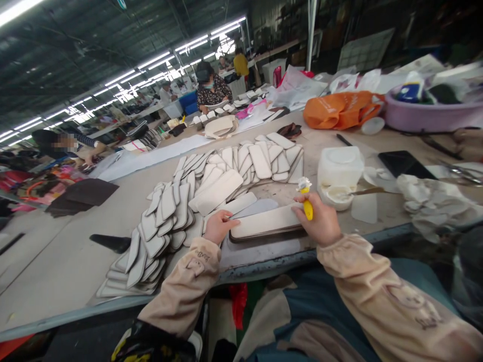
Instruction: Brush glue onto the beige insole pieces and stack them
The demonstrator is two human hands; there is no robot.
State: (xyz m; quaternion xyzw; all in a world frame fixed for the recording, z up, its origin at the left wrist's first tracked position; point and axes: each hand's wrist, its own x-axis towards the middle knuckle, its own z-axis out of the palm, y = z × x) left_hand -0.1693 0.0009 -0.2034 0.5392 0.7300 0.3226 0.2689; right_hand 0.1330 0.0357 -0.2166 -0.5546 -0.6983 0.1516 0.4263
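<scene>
My right hand [321,219] is closed around a small yellow-handled brush [308,207] with whitish, coated bristles pointing up. Its fingers also touch the right end of a stack of long, pale, round-cornered panels [267,222] with dark edges. At the left end of that stack, my left hand [219,226] has thumb and fingers pinched at the top panel's corner. Behind and left of it spreads a big heap of similar pale pieces [219,188], overlapping in curved rows. Beside my right hand stands a white plastic container [339,171] with a small cup of white paste [338,196] at its front.
On the right lie a black phone [406,164], crumpled white cloth [433,201], scissors [464,173], an orange bag [341,109] and a purple basin [433,116]. A black tool handle [110,243] lies left. Co-workers sit farther back. The table's front edge [264,266] runs below my hands.
</scene>
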